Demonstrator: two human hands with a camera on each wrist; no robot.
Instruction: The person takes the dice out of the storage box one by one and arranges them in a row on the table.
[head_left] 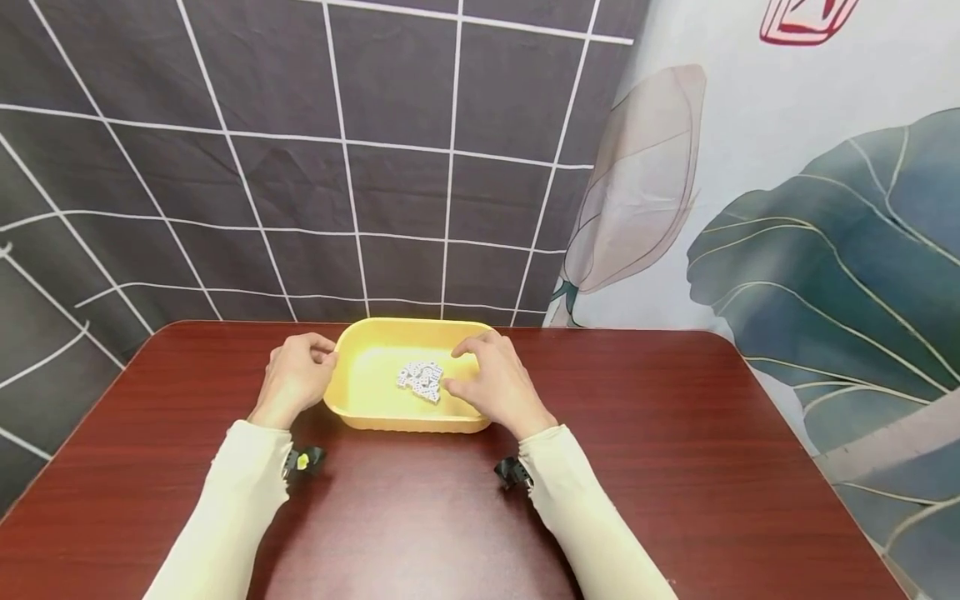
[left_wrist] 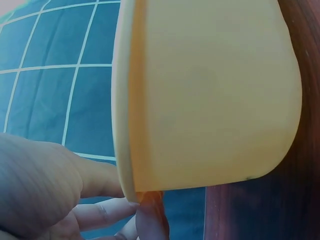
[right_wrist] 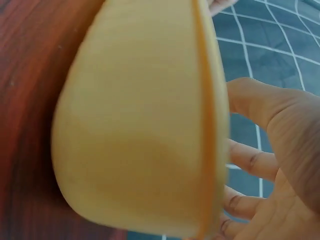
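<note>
A yellow plastic basin stands near the table's far edge. Inside it, a cluster of small white dice lies right of the middle. My left hand pinches the basin's left rim; the left wrist view shows fingers curled under that rim. Over the right part of the basin is my right hand, its thumb and fingers parted and nothing between them. The thumb is close to the dice; whether it touches them I cannot tell. In the right wrist view, the basin wall hides the fingertips.
The reddish-brown wooden table extends around the basin. A dark cloth with a white grid hangs behind it, and a leaf-patterned cloth is on the right. Black straps with small devices sit at both wrists.
</note>
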